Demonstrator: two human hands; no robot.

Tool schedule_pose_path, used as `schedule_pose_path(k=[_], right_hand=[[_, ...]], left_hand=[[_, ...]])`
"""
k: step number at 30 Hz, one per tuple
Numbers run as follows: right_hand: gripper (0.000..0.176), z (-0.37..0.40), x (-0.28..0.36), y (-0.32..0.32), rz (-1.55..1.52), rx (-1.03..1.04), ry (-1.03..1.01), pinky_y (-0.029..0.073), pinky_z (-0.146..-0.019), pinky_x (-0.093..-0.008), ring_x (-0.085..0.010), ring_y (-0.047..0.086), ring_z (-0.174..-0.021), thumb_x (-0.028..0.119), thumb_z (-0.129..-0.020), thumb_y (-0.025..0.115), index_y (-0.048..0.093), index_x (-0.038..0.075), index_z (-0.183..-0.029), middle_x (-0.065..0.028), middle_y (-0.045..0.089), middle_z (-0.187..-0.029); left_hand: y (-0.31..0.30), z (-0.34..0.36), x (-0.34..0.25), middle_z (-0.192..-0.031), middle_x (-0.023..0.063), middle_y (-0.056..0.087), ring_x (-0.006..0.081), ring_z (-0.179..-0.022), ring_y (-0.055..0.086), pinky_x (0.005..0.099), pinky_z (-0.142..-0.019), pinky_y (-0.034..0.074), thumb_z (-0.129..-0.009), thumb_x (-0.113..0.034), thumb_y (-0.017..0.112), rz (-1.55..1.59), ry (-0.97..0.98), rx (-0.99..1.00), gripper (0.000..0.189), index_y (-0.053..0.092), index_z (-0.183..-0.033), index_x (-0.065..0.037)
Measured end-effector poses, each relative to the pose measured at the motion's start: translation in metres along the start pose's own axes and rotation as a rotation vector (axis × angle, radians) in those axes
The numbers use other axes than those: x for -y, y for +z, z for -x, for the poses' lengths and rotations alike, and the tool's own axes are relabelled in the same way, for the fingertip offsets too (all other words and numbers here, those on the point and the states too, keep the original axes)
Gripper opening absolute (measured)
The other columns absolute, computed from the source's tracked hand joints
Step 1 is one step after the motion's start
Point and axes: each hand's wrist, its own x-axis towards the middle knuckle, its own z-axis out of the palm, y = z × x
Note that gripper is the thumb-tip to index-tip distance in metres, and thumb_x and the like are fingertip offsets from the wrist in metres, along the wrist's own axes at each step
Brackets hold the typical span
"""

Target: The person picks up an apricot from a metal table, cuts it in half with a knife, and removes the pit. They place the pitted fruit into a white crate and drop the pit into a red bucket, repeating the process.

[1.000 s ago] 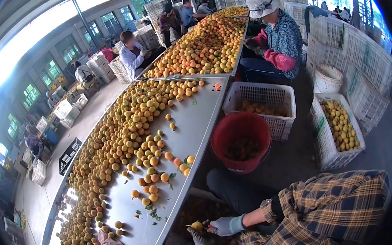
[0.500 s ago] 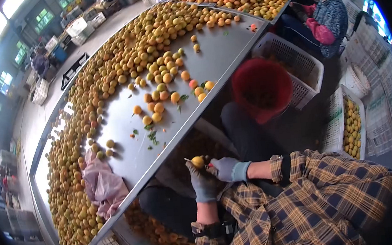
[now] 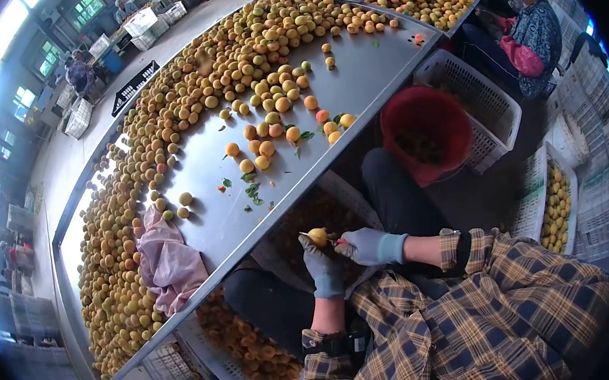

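Grey-gloved, my left hand (image 3: 321,267) is closed around a yellow apricot (image 3: 317,236) above my lap, near the table's edge. My right hand (image 3: 369,246), in a glove with a light-blue cuff, grips a small knife (image 3: 338,242) by its red handle, right beside the fruit. A thin pale tip shows at the apricot's far left side; most of the blade is hidden. Below my hands, a crate in shadow contains orange-brown pieces that are hard to make out. Loose apricots (image 3: 266,148) and green leaf scraps lie on the metal table (image 3: 213,220) in front of me.
A large heap of apricots (image 3: 117,279) covers the table's far side, near a pink cloth (image 3: 169,260). Cut fruit fills a crate (image 3: 219,367) below. To the right stand a red bucket (image 3: 429,164), white crates (image 3: 496,101) and a seated co-worker (image 3: 537,39).
The whole view has shifted, so the table and my hands appear farther right. Both hands still hold the apricot and the knife close together.
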Motion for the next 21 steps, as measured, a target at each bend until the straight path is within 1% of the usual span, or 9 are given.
schedule_pose_path(k=[1,4,5,8,12,13,16,19,21], right_hand=[[0.047,0.008,0.012,-0.012,0.141,-0.035,0.001,0.046,-0.062,-0.0437,-0.0415,0.06,-0.074,0.05,-0.089,0.05,0.053,0.004,-0.094,-0.0218,0.062,-0.08],[0.047,0.014,0.031,-0.031,0.059,-0.178,-0.117,0.046,-0.068,-0.0466,-0.0418,0.06,-0.08,0.049,-0.086,0.055,0.053,0.006,-0.104,-0.0209,0.063,-0.086],[0.048,0.012,0.033,-0.034,0.037,-0.202,-0.149,0.048,-0.072,-0.0456,-0.0413,0.06,-0.083,0.047,-0.084,0.059,0.051,0.011,-0.114,-0.0205,0.063,-0.089],[0.047,0.0,0.027,-0.037,0.195,-0.144,-0.214,0.048,-0.072,-0.0454,-0.0397,0.061,-0.083,0.044,-0.081,0.063,0.05,0.014,-0.115,-0.0203,0.064,-0.086],[0.049,-0.003,0.014,-0.042,0.161,-0.062,-0.285,0.049,-0.075,-0.0441,-0.0398,0.061,-0.086,0.044,-0.079,0.065,0.05,0.016,-0.117,-0.0201,0.064,-0.092],[0.052,-0.004,0.012,-0.042,0.161,-0.06,-0.312,0.049,-0.076,-0.0439,-0.0392,0.06,-0.088,0.044,-0.078,0.067,0.05,0.015,-0.117,-0.0204,0.064,-0.094],[0.051,-0.002,0.017,-0.049,0.115,-0.031,-0.357,0.05,-0.078,-0.034,-0.0288,0.065,-0.088,0.034,-0.076,0.074,0.055,0.006,-0.114,-0.0153,0.065,-0.096],[0.043,-0.004,0.014,-0.038,-0.057,-0.148,-0.515,0.051,-0.073,-0.0338,-0.0302,0.066,-0.083,0.036,-0.08,0.069,0.058,0.005,-0.108,-0.0167,0.065,-0.089],[0.041,-0.006,0.014,-0.024,-0.149,-0.183,-0.468,0.051,-0.072,-0.0321,-0.0253,0.065,-0.081,0.034,-0.082,0.068,0.059,0.003,-0.107,-0.0154,0.065,-0.087]], left_hand=[[-0.003,-0.001,0.001,-0.086,0.0095,0.061,0.0209,-0.079,0.058,0.0321,-0.077,0.048,-0.093,-0.057,0.035,0.221,-0.1,0.067,0.059,0.056,-0.1,-0.003],[-0.004,0.002,-0.002,-0.098,0.0115,0.06,0.0238,-0.09,0.058,0.0342,-0.083,0.048,-0.094,-0.054,0.035,0.494,-0.328,0.231,0.056,0.055,-0.107,-0.003],[0.005,0.01,-0.011,-0.105,0.0115,0.059,0.0245,-0.1,0.057,0.0382,-0.09,0.046,-0.095,-0.052,0.035,0.451,-0.33,0.283,0.056,0.053,-0.114,-0.003],[0.034,0.037,-0.037,-0.108,0.0119,0.059,0.0256,-0.102,0.057,0.041,-0.093,0.045,-0.095,-0.052,0.034,0.37,-0.44,0.355,0.056,0.051,-0.119,-0.005],[0.017,0.033,-0.028,-0.109,0.0102,0.059,0.0222,-0.095,0.061,0.036,-0.087,0.049,-0.095,-0.051,0.036,0.205,-0.435,0.46,0.053,0.05,-0.119,-0.006],[0.018,0.036,-0.035,-0.104,0.0093,0.061,0.0209,-0.09,0.062,0.0351,-0.084,0.051,-0.094,-0.051,0.037,-0.008,-0.317,0.433,0.053,0.05,-0.119,-0.006],[0.017,0.028,-0.018,-0.1,0.0078,0.061,0.0186,-0.089,0.062,0.0332,-0.079,0.052,-0.095,-0.05,0.038,0.135,-0.322,0.466,0.051,0.052,-0.115,-0.006],[0.014,0.021,-0.006,-0.097,0.0064,0.061,0.0172,-0.086,0.061,0.0332,-0.076,0.052,-0.096,-0.048,0.038,0.143,-0.316,0.423,0.047,0.054,-0.109,-0.006],[0.016,0.018,0.0,-0.095,0.0055,0.06,0.016,-0.083,0.06,0.0321,-0.074,0.052,-0.096,-0.046,0.038,0.139,-0.242,0.357,0.045,0.055,-0.107,-0.006]])
